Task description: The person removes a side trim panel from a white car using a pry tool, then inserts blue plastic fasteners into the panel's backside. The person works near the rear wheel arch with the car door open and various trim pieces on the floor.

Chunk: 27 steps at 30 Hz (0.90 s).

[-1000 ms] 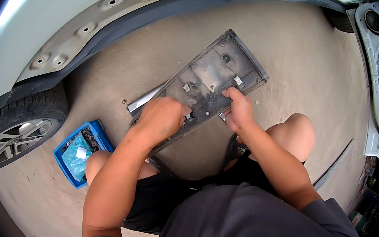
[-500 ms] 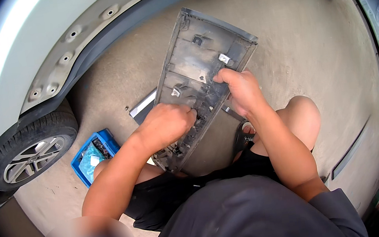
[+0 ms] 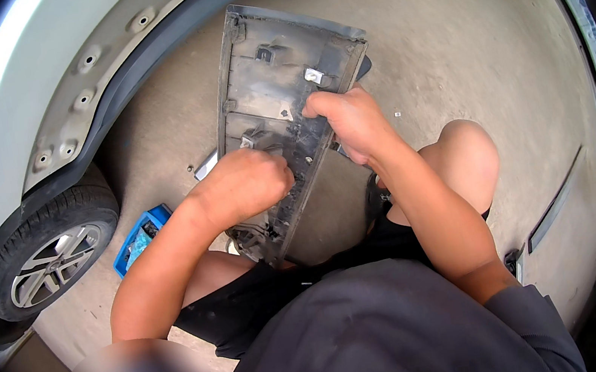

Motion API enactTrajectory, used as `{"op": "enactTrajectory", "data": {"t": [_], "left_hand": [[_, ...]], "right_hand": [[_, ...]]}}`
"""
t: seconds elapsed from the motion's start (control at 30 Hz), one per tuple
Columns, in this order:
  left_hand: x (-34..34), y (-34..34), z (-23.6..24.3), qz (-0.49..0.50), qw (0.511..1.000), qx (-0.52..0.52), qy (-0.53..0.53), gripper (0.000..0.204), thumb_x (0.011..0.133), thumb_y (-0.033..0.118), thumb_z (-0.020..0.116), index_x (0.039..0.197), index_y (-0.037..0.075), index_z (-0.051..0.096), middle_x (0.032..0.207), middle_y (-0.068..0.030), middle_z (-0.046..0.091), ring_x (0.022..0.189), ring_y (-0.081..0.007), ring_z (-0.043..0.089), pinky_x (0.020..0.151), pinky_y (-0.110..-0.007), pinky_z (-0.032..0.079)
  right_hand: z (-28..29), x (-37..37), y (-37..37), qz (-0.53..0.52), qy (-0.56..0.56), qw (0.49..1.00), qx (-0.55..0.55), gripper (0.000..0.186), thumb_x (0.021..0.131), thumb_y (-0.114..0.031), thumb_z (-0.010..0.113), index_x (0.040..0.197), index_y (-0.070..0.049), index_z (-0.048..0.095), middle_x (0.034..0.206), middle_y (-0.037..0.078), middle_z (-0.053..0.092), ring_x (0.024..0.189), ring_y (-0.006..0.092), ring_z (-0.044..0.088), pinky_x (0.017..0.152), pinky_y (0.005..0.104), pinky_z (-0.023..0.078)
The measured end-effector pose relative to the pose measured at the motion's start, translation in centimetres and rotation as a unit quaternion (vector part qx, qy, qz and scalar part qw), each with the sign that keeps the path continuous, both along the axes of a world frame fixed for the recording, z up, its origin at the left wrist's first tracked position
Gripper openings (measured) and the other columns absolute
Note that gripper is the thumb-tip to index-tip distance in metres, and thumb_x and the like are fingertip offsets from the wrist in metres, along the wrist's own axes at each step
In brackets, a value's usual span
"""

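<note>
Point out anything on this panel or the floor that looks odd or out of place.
A small pale piece and a long dark strip lie loose on the floor to the right, as if dropped or left there. The grey panel looks grimy, dark smudges marking its upturned face.

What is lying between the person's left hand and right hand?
In the head view, part of the dark plastic trim panel lies between the left hand and the right hand, with a small pale spot showing on it.
</note>
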<state>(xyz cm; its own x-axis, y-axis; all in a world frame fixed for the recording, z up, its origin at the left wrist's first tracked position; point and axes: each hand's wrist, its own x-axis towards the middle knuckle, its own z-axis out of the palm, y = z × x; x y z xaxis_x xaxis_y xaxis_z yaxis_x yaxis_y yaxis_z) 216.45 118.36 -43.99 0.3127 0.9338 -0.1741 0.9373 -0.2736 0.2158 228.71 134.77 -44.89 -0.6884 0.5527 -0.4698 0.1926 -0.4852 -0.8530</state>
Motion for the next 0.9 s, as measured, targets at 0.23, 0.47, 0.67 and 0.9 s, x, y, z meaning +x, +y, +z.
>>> {"op": "enactTrajectory", "data": {"t": [0.23,0.47,0.67,0.9], "left_hand": [[0.3,-1.5,-1.6,-0.053,0.992,0.1,0.06,0.011,0.075,0.014,0.062,0.073,0.003,0.063,0.069,-0.0075,0.055,0.062,-0.023,0.062,0.051,-0.037,0.052],[0.5,-1.6,-1.1,-0.102,0.983,0.139,0.07,0.012,0.072,0.015,0.062,0.074,0.003,0.064,0.067,-0.006,0.054,0.062,-0.0204,0.061,0.048,-0.034,0.051],[0.5,-1.7,-1.1,-0.05,0.991,0.116,0.055,0.014,0.072,0.014,0.063,0.078,0.001,0.062,0.071,-0.0075,0.054,0.062,-0.0225,0.061,0.051,-0.036,0.051],[-0.3,-2.1,-2.2,0.015,0.993,0.118,-0.002,0.015,0.079,0.016,0.064,0.084,0.002,0.062,0.073,-0.0084,0.054,0.062,-0.0264,0.061,0.054,-0.038,0.052]], "right_hand": [[-0.8,0.0,0.0,-0.005,0.027,1.0,-0.007,0.02,0.074,-0.005,0.064,0.092,0.002,0.066,0.086,0.002,0.063,0.076,0.0114,0.054,0.067,0.0309,0.045],[-0.1,0.2,0.1,0.027,0.049,0.998,0.02,0.023,0.076,-0.003,0.062,0.098,0.002,0.064,0.091,0.001,0.064,0.081,0.0106,0.056,0.071,0.0299,0.047],[-0.9,0.6,0.8,0.049,0.099,0.994,0.007,0.02,0.078,-0.003,0.064,0.098,0.0,0.066,0.091,0.002,0.066,0.084,0.0121,0.06,0.074,0.0304,0.049],[-1.5,0.3,1.5,0.041,0.01,0.999,-0.016,0.023,0.08,-0.003,0.065,0.102,0.002,0.066,0.095,0.006,0.068,0.086,0.0175,0.064,0.078,0.0338,0.052]]}}
